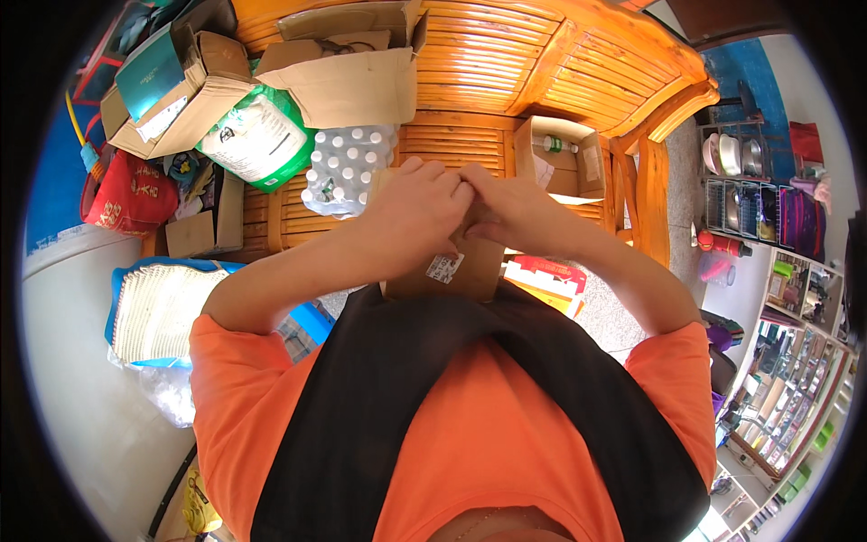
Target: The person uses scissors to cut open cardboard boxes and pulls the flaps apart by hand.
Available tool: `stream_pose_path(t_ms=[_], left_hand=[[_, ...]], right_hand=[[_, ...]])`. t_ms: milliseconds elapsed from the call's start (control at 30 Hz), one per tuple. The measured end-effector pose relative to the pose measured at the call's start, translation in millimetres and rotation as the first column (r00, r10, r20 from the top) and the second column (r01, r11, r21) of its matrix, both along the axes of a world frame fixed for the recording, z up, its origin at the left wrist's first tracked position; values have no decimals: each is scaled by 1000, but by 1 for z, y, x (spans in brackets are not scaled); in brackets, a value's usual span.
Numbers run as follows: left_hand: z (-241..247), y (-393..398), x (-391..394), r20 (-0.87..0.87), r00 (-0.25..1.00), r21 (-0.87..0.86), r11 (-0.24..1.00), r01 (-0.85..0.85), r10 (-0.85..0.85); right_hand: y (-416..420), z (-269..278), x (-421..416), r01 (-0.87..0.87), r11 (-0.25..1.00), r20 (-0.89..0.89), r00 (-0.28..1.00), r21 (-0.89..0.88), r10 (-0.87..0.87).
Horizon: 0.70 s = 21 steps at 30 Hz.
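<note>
Close against my black apron is a brown cardboard box [474,271] with a printed sticker on its near side. My left hand [423,206] is on its upper left part, fingers bent over the top. Touching it at the fingertips, my right hand [511,210] lies on the box's upper right part, with thumb and fingers curled in. The fingers hide most of the box's top, so whether its flaps are folded cannot be told. Beyond the hands stands a slatted wooden bench [457,139].
On the bench are shrink-wrapped bottles [345,162], a green and white sack [261,139], a large open carton [352,88] and a small open box [562,162] holding a bottle. A blue chair [169,311] stands left; a red and white carton [548,281] lies below right.
</note>
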<state>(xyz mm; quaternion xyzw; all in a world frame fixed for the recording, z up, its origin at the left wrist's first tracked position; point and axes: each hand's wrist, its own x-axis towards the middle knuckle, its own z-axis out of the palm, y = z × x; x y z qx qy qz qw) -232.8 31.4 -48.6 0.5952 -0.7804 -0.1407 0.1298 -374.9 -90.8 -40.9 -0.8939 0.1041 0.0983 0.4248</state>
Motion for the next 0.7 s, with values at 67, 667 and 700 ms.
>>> stream_pose_path(t_ms=[67, 667, 700], left_hand=[[-1, -4, 2, -144, 989, 117, 992, 40, -23], [-26, -16, -88, 121, 978, -56, 982, 178, -171], [-18, -13, -97, 163, 961, -86, 967, 240, -224]], right_hand=[[6, -12, -13, 12, 1000, 61, 998, -11, -11], [-39, -20, -154, 199, 770, 215, 891, 606, -399], [-42, -21, -161, 195, 715, 192, 886, 671, -422]])
